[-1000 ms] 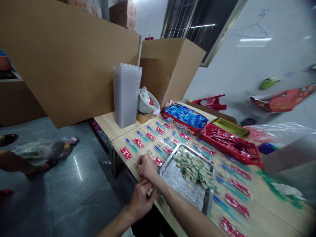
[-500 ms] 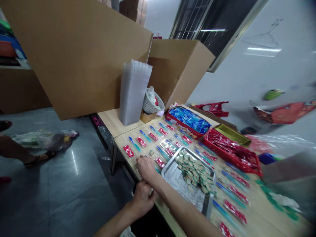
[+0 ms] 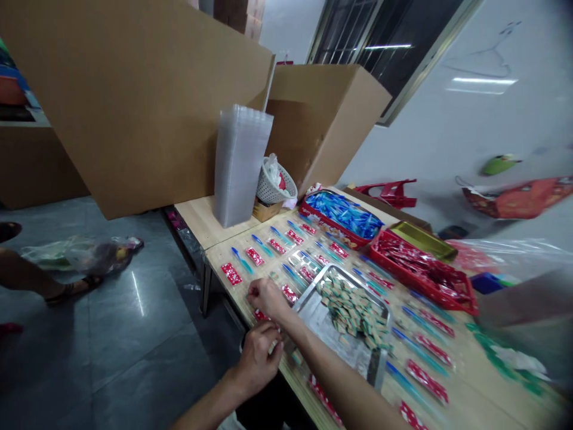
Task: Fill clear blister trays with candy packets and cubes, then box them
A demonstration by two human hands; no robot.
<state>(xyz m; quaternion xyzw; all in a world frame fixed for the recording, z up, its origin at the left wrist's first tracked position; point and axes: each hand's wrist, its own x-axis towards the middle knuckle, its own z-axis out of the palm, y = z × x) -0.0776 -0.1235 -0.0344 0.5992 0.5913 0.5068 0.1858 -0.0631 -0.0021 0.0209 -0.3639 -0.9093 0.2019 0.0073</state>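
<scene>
My right hand is over the near table edge with its fingertips pinched together; anything between them is too small to make out. Just below it, my left hand is curled closed at the edge, its contents hidden. Beside my right forearm lies a metal tray with a heap of small tan and green pieces. Around the tray, blue pen-like sticks and red-and-white patterned packets lie in rows in clear plastic. One red packet shows between my two hands.
At the back are a box of blue sticks, a red basket of red packets and a gold tin. A clear plastic stack stands by a grey basket. Large cardboard boxes rise behind. Another person's leg shows at left.
My right hand has lifted slightly, its fingers now pinched. My left hand has shifted a little up the table edge. A red packet has come into view between them.
</scene>
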